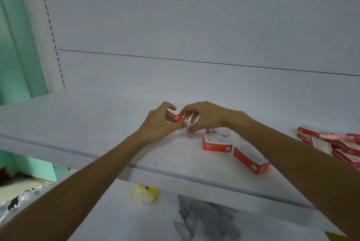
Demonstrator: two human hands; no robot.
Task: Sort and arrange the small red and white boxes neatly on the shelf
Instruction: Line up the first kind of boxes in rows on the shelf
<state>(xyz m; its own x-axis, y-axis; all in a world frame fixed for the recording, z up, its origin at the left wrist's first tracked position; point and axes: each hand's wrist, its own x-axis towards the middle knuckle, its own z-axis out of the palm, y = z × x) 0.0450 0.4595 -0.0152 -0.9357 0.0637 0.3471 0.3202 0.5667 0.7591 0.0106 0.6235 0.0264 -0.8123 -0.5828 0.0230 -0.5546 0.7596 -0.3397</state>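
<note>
Two hands meet above the smooth white shelf, near its middle. The left hand and the right hand both pinch one small red box with curled fingertips, and it is held just over the shelf surface. Right of them lie three flat rectangular cardboard boxes, red with white tops, loosely scattered. At the far right is a jumbled pile of the same boxes — how many, I cannot tell.
</note>
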